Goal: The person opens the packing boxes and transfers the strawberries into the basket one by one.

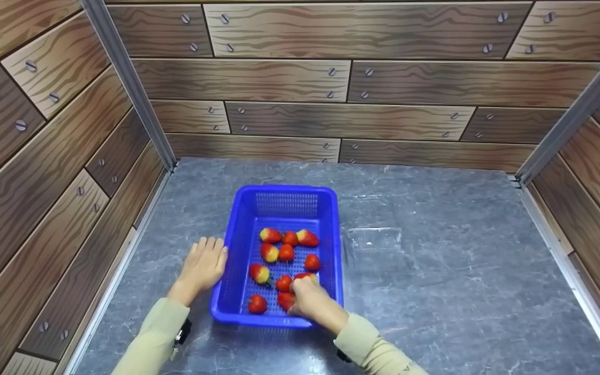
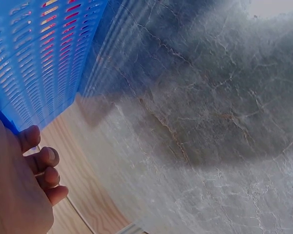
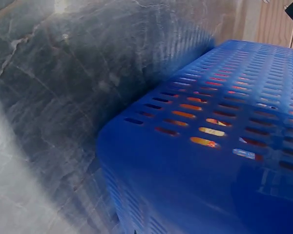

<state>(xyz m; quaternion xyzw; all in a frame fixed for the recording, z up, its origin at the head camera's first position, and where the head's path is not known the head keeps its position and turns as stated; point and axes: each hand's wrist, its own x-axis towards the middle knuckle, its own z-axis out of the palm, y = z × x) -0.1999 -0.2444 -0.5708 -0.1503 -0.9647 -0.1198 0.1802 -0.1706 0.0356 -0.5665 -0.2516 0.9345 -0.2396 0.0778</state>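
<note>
A blue plastic basket point(image 1: 245, 208) with slotted walls stands on the grey marbled table, holding several strawberries, some red point(image 1: 312, 262) and some red with yellow ends point(image 1: 270, 236). My left hand point(image 1: 204, 264) is at the basket's left side, thumb side against the rim; its fingers point(image 2: 48, 158) are loosely bent beside the wall and hold nothing. Inside the near right corner, my right hand point(image 1: 313, 302) has its thumb and fingers about a red strawberry point(image 1: 285, 300); its fingertips are partly hidden. In the right wrist view only the basket's outer wall point(image 3: 176, 170) shows, not the hand.
To the right of the basket lies a clear plastic container point(image 1: 374, 238) on the table point(image 1: 461, 260). Wood-patterned panels point(image 1: 279, 83) enclose the back and both sides, with metal posts point(image 1: 128, 78) at the corners.
</note>
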